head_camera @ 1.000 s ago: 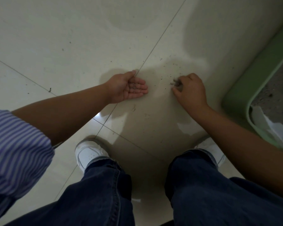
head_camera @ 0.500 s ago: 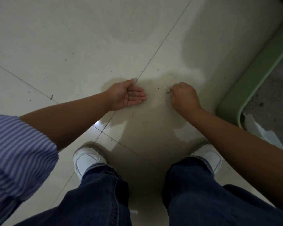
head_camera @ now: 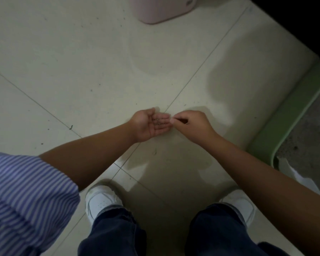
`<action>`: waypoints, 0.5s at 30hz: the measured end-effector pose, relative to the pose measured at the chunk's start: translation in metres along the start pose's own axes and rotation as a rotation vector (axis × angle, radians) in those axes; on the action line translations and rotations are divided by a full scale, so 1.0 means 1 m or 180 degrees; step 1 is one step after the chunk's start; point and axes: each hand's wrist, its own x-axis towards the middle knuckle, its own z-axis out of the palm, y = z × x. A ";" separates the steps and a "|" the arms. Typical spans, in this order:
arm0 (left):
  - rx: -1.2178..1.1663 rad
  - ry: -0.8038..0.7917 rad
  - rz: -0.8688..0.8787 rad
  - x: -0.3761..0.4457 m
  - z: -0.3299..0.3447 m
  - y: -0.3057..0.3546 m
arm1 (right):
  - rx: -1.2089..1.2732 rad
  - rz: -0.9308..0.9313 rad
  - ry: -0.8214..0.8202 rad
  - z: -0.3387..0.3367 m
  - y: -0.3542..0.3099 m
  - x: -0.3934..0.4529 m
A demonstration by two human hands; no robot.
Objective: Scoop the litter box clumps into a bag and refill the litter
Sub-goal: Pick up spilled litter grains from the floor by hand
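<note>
Lower left of the frame, my striped sleeve (head_camera: pixel 26 196) is filling the corner, and my left arm is reaching toward frame centre. I'm holding my left hand (head_camera: pixel 149 125) palm up, fingers straight and relaxed, cupping a small pile of spilled litter grains (head_camera: pixel 160 122) on the palm. Just right of it, my right hand (head_camera: pixel 189 124) is meeting the left fingertips, thumb and fingers curled into a pinch; I'm judging it's dropping grains into the palm, but I can't tell if any are between the fingers right now. The tiled floor (head_camera: pixel 81 61) is showing a few dark specks, upper left and near the grout line above my hands, so floor cleanup is looking partly done, with bits left. A pink container (head_camera: pixel 164 10) is sitting at the top centre edge, well apart from my hands. At the right edge, the green litter box (head_camera: pixel 284 119) is running diagonally, grey litter (head_camera: pixel 310 137) showing inside it. A white bag (head_camera: pixel 292 172) is peeking out at the box's lower corner, beside my right forearm. I can't tell whether the clumps are already scooped or the refill already poured. Bottom of the frame, my white shoes (head_camera: pixel 102 200) and jeans (head_camera: pixel 115 235) are showing. I'm guessing the palmful is going into the bag or box.
</note>
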 end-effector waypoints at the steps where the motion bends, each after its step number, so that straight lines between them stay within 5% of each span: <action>1: 0.0017 -0.0006 -0.0002 0.000 0.000 0.000 | -0.0078 -0.0050 -0.0002 0.000 0.004 -0.001; 10: 0.0130 0.0144 -0.0073 -0.003 -0.007 -0.003 | -0.1033 0.0120 0.0693 -0.015 0.063 -0.007; 15: 0.0230 0.0293 -0.0077 -0.009 -0.010 -0.007 | -0.1430 -0.0384 0.0426 -0.007 0.068 -0.006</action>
